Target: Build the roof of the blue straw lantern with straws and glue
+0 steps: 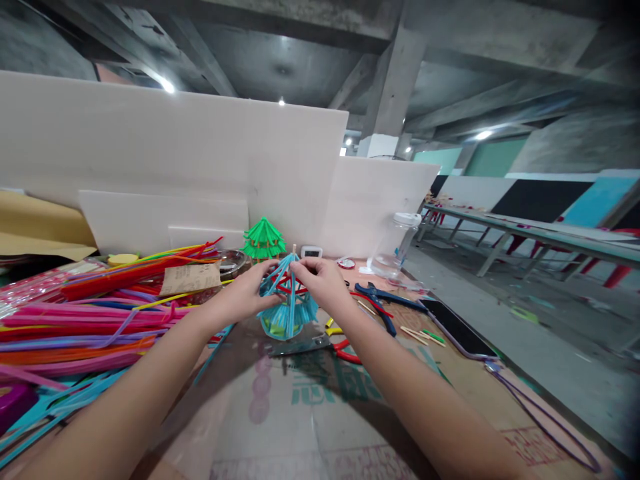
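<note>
A small tower-like model (289, 321) of light blue pipe cleaners, with red strips in its frame, stands at the middle of the table. A wooden stick pokes out of its peak. From the left, my left hand (249, 291) is closed on the model's upper side, thumb below and fingers above. My right hand (321, 279) pinches blue strips close to the peak; its fingertips partly hide them. Just behind stands a green tiered model (264, 238). In front of the blue model lie scissors (346, 352) with red handles, blades pointing left.
Bundles of coloured pipe cleaners (95, 327) fill the left side. To the right are blue-handled pliers (387, 310), short sticks (415, 335), a phone (457, 328) with a looped strap and a clear plastic bottle (395, 247). White boards (200, 153) stand along the back.
</note>
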